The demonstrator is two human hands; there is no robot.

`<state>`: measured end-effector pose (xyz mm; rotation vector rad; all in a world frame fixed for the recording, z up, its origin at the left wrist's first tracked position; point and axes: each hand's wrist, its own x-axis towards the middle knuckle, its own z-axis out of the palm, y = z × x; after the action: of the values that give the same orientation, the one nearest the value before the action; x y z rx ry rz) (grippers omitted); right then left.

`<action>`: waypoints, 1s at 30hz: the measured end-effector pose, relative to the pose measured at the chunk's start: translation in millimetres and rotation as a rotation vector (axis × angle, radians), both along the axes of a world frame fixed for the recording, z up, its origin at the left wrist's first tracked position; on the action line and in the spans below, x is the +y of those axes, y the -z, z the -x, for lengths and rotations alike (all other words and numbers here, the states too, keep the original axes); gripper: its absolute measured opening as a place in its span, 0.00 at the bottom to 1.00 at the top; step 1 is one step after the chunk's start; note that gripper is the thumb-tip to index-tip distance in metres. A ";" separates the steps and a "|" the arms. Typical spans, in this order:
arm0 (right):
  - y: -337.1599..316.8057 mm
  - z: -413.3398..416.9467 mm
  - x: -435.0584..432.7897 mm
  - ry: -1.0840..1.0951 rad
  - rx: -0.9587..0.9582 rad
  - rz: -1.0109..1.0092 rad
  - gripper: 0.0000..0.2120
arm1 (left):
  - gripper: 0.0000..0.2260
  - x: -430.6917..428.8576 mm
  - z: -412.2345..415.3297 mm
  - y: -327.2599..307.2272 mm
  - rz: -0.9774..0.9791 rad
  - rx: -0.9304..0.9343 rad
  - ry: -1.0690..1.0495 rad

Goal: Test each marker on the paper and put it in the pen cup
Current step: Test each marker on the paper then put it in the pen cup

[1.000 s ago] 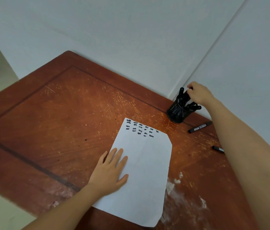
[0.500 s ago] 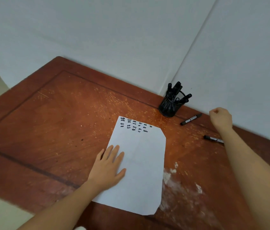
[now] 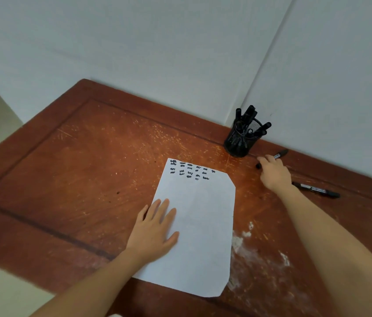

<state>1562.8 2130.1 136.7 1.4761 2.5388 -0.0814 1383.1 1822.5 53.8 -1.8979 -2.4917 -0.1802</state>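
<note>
The left hand [image 3: 155,232] lies flat, fingers straight and slightly apart, on the paper [image 3: 203,225] at mid-table [image 3: 89,179], while the right hand [image 3: 274,175] curls its fingers onto a marker [image 3: 281,154] lying beside the pen cup [image 3: 237,143] in the far right corner, a second marker [image 3: 315,190] just beside the wrist.

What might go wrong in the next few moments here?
1. The pen cup is already crowded, with markers leaning over its rim; adding another may knock one out.
2. The right hand rests on a marker close to the cup; a clumsy lift might bump it.
3. The left hand presses only the near left of the paper, so the marked far end may shift during writing.
</note>
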 end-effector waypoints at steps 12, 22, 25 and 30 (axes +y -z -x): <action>13.0 -0.2 -1.1 -0.049 -0.101 -0.018 0.20 | 0.24 -0.2 -1.2 -2.5 0.012 0.001 0.003; 11.8 -12.3 -12.9 -0.234 -0.290 -0.201 0.15 | 0.24 -0.1 -0.7 -3.6 0.041 -0.011 -0.004; 14.4 -13.3 -14.1 -0.225 -0.287 -0.198 0.16 | 0.25 -0.8 -1.0 -5.6 0.066 -0.034 -0.017; 16.7 -17.6 -13.7 -0.236 -0.264 -0.215 0.17 | 0.26 -1.3 -0.9 -7.9 0.100 -0.052 -0.017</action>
<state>1580.4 2116.3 120.0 1.1496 2.5382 0.4053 1383.9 1821.2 61.7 -1.9311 -2.5972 -0.1086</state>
